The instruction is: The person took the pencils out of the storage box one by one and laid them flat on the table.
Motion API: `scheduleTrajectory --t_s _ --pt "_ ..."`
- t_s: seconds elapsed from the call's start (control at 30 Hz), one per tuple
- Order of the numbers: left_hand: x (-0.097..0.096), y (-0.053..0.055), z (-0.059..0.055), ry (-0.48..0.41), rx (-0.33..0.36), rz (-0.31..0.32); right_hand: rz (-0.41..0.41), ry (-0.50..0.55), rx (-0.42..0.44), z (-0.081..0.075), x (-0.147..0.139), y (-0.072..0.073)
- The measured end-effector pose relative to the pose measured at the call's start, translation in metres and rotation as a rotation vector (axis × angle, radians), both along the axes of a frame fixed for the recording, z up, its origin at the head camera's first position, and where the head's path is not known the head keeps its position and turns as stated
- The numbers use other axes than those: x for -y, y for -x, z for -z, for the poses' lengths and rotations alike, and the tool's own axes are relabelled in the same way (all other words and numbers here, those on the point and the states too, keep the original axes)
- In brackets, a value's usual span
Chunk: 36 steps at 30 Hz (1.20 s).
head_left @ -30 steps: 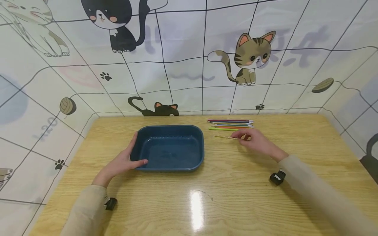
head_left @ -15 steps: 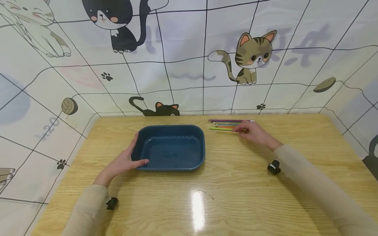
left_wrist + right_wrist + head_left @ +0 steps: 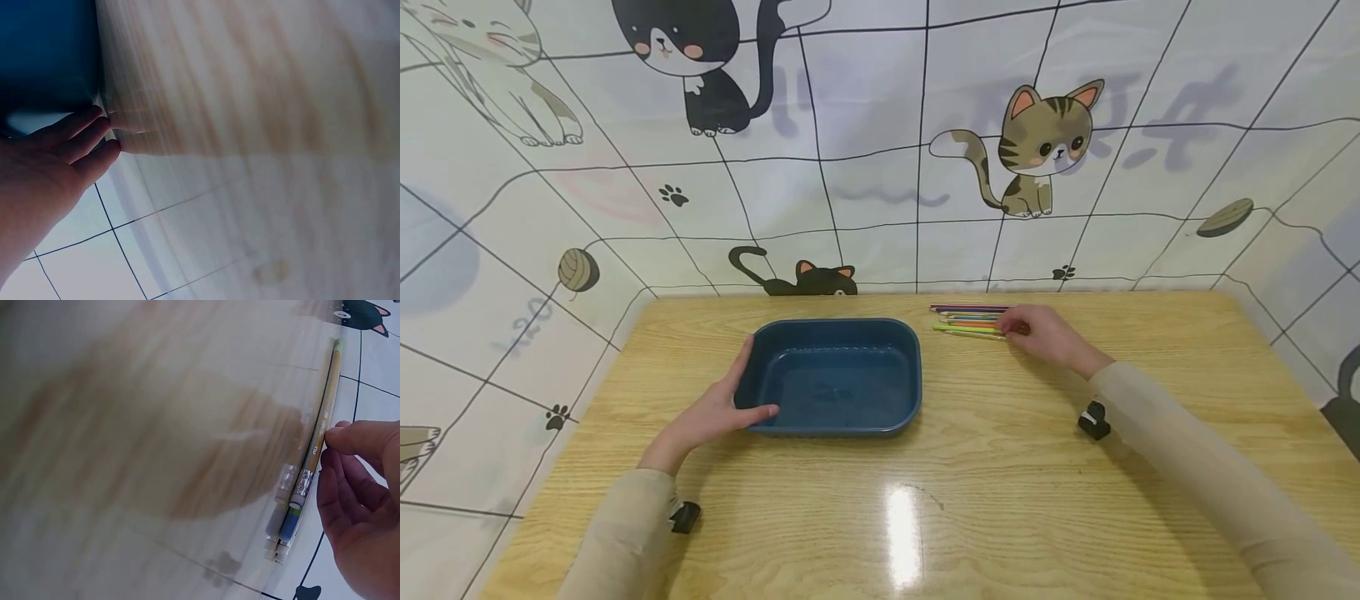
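Note:
A dark blue rectangular basin [image 3: 835, 432] sits on the wooden table. My left hand [image 3: 711, 414] rests at its left front corner, fingers straight along the outer left wall, thumb lying over the front rim. In the left wrist view the fingertips [image 3: 103, 140] reach down beside the basin [image 3: 50, 56] to the tabletop. My right hand [image 3: 1041, 333] is at the pencils, to the basin's right, pinching a yellow pencil [image 3: 320, 428] near its eraser end. That pencil lies alongside a lime-green pencil [image 3: 958, 328]. The hand covers the eraser ends in the head view.
Several coloured pencils [image 3: 970, 308] lie side by side near the table's back edge. A cat-patterned cloth [image 3: 865, 192] hangs behind and beside the table [image 3: 1000, 500]. Black wrist cameras sit under both sleeves.
My right hand has carried the yellow pencil away from me to the row, where it lies next to the lime-green one. My left hand and the basin stay put.

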<state>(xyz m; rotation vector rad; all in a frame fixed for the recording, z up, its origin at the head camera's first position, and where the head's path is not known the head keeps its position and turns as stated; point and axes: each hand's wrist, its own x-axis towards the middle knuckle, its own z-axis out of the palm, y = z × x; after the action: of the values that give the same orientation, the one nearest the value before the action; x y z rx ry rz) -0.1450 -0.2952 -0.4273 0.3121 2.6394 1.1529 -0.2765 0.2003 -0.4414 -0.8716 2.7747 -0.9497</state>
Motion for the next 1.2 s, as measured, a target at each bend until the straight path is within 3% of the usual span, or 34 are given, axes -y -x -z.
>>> scheduleTrajectory --t_s 0.4,0.9,1.03,1.2 --pt "-0.001 0.004 -0.002 0.051 -0.014 0.035 0.016 -0.085 -0.048 0.002 -0.001 0.007" --pt "-0.006 0.016 -0.001 0.107 -0.051 0.092 0.102 0.080 -0.080 -0.003 -0.020 -0.002" --pt "-0.005 0.018 0.000 0.102 -0.066 0.103 0.091 0.102 -0.094 -0.007 -0.028 -0.007" --pt "-0.003 0.017 0.001 0.117 -0.059 0.091 0.109 0.059 -0.033 -0.008 -0.043 -0.013"
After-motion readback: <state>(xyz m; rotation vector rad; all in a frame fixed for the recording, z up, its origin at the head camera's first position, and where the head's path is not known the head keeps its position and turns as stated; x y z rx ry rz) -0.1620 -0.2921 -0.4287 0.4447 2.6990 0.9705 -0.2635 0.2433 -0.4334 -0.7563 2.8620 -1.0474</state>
